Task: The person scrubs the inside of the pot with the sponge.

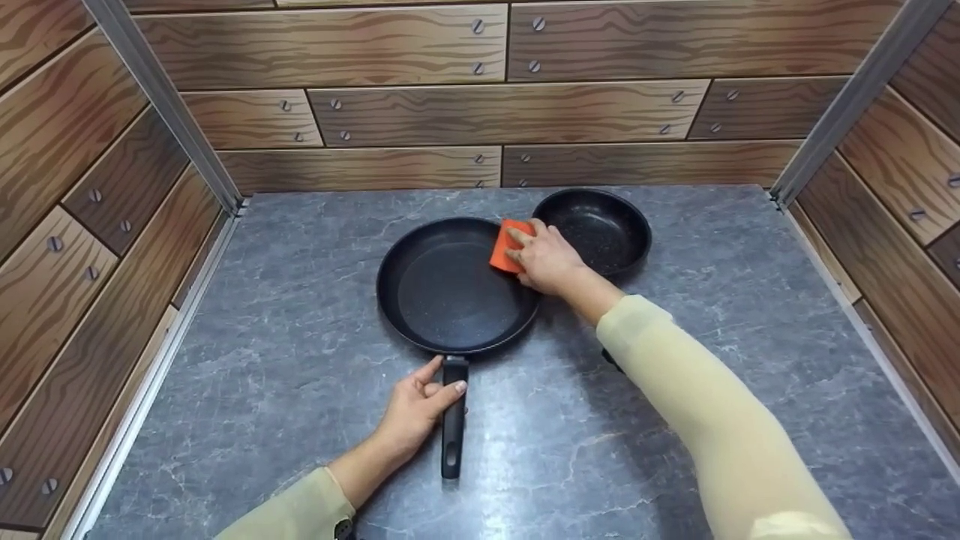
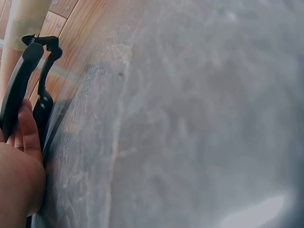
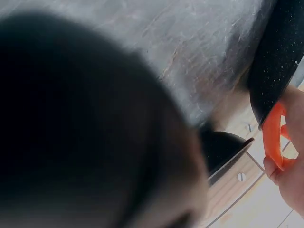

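A large black frying pan (image 1: 457, 292) sits on the grey marbled surface, its handle (image 1: 452, 435) pointing toward me. My left hand (image 1: 415, 405) grips that handle near the pan, thumb across the top; the left wrist view shows fingers (image 2: 29, 130) beneath it. At the pan's right upper rim, my right hand (image 1: 553, 259) holds an orange sponge (image 1: 506, 244) against the inner side wall. In the right wrist view the sponge (image 3: 272, 135) bends over the rim, pressed by the fingers. Most of its underside is hidden.
A smaller black pan (image 1: 600, 225) stands at the back right, close behind my right hand and partly covered by it. Wood-patterned walls (image 1: 405, 112) with metal corner posts (image 1: 169, 105) enclose the grey marbled surface (image 1: 285, 360) at the back and sides.
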`<state>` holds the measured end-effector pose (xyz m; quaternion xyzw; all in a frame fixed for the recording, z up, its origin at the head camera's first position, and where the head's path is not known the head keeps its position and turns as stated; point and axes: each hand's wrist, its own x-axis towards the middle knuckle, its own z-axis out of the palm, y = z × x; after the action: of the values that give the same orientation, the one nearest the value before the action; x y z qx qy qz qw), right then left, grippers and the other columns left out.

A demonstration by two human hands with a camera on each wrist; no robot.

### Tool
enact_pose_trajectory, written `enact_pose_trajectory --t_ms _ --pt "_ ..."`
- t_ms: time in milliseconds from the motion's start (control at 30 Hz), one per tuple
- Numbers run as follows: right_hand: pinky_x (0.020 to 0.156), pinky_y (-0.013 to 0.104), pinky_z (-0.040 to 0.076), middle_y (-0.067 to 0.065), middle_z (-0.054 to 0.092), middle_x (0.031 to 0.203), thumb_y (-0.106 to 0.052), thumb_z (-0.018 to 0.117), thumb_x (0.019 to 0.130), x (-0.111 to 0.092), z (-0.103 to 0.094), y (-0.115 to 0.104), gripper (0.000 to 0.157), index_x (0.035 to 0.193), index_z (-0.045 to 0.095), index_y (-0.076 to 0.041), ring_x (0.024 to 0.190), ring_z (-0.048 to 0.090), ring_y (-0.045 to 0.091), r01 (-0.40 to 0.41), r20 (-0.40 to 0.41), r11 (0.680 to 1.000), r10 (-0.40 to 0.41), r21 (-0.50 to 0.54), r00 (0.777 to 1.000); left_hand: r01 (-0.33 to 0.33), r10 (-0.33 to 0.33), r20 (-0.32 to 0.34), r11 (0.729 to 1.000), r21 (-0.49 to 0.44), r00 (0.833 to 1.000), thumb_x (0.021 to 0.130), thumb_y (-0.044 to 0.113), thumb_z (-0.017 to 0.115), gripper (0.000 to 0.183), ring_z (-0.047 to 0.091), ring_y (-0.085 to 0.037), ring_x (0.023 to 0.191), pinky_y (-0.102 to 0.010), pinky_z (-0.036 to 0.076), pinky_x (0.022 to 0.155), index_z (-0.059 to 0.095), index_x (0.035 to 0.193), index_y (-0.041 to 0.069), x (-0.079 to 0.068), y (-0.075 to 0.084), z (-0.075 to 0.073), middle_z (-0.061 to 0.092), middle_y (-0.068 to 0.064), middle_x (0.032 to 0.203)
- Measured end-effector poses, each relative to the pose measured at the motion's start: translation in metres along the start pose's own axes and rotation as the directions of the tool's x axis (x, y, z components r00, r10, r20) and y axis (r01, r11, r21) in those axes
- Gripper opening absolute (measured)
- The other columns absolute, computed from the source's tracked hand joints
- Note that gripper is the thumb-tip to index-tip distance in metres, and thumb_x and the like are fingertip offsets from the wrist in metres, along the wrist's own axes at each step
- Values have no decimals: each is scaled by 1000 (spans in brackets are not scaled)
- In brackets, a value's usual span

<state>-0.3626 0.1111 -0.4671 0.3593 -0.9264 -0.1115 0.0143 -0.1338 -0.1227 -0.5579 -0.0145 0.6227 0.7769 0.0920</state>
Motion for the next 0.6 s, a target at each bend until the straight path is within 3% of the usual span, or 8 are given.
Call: enact_pose_trajectory --t_ms 300,600 --pt "102 60 42 14 48 161 -30 78 90 -10 -7 8 50 137 73 -15 136 41 53 60 -17 997 -59 44 998 -12 12 8 1000 9 1000 100 7 73 85 66 -8 60 -20 53 59 18 162 -15 0 2 -1 74 -4 75" --pt "98 58 41 12 56 153 -27 80 86 -20 -7 10 44 129 78 -18 130 45 51 91 -14 988 -90 124 996 -1 1 10 1000 27 1000 100 8 73 86 65 -7 60 -20 53 59 18 162 -15 -1 0 0 74 -5 76"
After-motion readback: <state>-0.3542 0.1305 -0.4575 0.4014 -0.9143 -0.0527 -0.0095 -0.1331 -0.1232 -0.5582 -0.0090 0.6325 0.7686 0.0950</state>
